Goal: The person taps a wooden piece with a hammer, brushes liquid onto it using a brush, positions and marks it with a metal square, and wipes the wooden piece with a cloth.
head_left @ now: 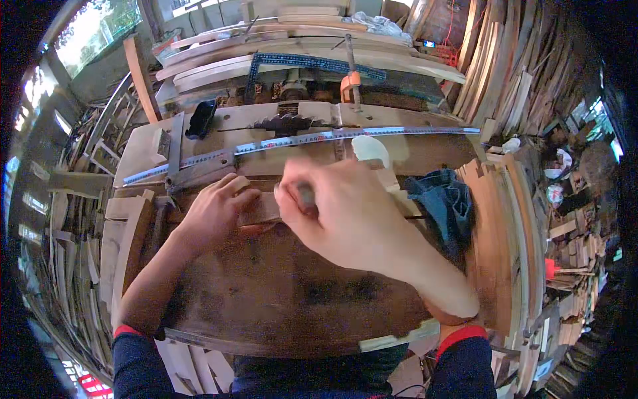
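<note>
A small wooden piece (pixel 260 213) lies on the brown bench top (pixel 266 309), its near end held by our left hand (pixel 218 211); beside it, our blurred right hand (pixel 342 206) is curled round a greyish object (pixel 306 197) we cannot identify. We seem to be hand-working the wood, which calls for a steady left hold.

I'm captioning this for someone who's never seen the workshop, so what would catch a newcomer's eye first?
Probably the right hand, a big, slightly blurred fist near the middle of the view. Next, likely the long measuring strip running from left to right beyond it, and then the dark blue denim-like cloth to the right of that fist.
</note>
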The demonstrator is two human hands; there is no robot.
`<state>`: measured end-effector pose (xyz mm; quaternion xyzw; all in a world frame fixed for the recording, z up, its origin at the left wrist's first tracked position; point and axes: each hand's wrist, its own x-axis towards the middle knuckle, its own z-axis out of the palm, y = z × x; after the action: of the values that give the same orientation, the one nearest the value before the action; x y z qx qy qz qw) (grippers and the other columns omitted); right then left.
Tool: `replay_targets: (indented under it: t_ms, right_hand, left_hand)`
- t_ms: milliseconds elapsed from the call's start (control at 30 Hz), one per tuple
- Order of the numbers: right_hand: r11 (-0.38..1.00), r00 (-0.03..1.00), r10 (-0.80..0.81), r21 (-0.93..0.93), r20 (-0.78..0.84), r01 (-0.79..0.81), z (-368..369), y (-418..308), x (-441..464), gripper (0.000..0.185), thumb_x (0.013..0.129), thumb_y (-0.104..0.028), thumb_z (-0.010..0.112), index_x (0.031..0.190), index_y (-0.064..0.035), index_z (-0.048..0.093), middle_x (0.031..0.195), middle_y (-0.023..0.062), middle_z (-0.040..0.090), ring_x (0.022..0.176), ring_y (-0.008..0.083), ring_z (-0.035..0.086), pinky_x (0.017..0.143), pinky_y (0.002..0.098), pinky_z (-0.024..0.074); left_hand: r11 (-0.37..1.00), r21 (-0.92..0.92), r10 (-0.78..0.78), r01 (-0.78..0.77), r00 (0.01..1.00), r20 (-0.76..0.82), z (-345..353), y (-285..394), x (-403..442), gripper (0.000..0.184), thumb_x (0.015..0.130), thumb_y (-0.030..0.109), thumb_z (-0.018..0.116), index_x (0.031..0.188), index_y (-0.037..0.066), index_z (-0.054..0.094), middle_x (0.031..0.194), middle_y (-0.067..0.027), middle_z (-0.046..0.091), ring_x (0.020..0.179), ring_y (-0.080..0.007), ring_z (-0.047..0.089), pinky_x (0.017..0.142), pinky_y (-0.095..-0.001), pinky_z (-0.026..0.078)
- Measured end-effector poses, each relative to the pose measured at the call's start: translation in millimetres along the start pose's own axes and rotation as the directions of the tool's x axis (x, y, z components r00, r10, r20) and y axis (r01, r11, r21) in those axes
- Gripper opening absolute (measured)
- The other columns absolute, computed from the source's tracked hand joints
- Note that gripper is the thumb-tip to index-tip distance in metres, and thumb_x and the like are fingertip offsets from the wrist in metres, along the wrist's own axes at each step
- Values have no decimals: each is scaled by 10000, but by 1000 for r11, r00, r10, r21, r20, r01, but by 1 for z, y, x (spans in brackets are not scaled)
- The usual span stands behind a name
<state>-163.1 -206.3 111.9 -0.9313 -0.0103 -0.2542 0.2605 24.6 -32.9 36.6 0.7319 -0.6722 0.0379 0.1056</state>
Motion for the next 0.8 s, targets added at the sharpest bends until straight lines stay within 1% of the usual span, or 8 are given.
replay_targets:
  t_ms: [100,200,267,400,533,667,700,800]
  right_hand:
    - [979,997,74,-187,-21,-76,-12,3,1,180,911,-206,650,866,-34,627,619,183,611,603,385,638,603,494,512]
    - [874,980,198,-447,-26,-189,-24,11,1,220,880,-254,691,888,-41,639,662,181,632,650,383,665,621,486,537]
    - [773,967,250,-593,-41,-225,-25,15,-3,237,866,-271,704,900,-45,643,695,180,646,683,383,678,633,490,550]
    - [852,976,212,-497,41,-164,-17,0,-1,235,856,-265,714,866,-49,624,703,173,653,685,379,682,642,486,559]
    - [990,1000,-4,-140,-15,2,-13,-10,-3,186,878,-218,669,826,-55,597,625,158,626,596,382,648,577,480,511]
    - [951,998,68,-304,11,-61,-28,-8,-3,165,875,-207,663,839,-56,607,602,159,599,597,371,636,568,477,501]
    - [906,980,175,-406,96,-122,-36,-11,-2,287,842,-286,726,866,-16,632,706,174,661,659,367,685,607,468,554]
    - [833,982,186,-523,-43,-181,-32,-2,-4,213,860,-231,698,901,-32,633,653,159,621,623,383,647,599,495,533]
  left_hand:
    - [1000,-1,-23,23,1000,8,3,0,0,587,735,438,832,1154,65,658,1117,-109,610,1092,-317,603,921,-430,542]
    - [999,11,31,-30,992,-122,10,-4,-1,579,651,348,876,1136,112,665,1030,-92,620,994,-328,618,851,-428,566]
    - [996,-64,-57,54,997,-48,8,-1,-3,585,721,425,836,1171,95,659,1088,-107,617,1032,-330,625,898,-442,547]
    - [990,-107,-92,89,995,-24,5,7,-1,569,800,441,787,1211,71,651,1114,-119,618,1046,-330,630,906,-441,540]
    - [989,-146,-16,8,999,-52,6,4,-4,544,870,416,725,1269,57,636,1110,-122,618,1026,-326,627,879,-427,543]
    - [991,-110,73,-73,997,-4,1,10,-2,521,906,422,686,1268,49,656,1086,-115,623,1017,-318,620,869,-415,540]
    - [991,-112,76,-74,997,18,-3,13,-1,514,910,427,681,1258,48,667,1079,-111,625,1017,-315,618,869,-413,538]
    - [994,-77,73,-72,997,6,-14,16,3,447,908,424,687,1178,69,720,1031,-100,623,1001,-296,613,861,-409,538]
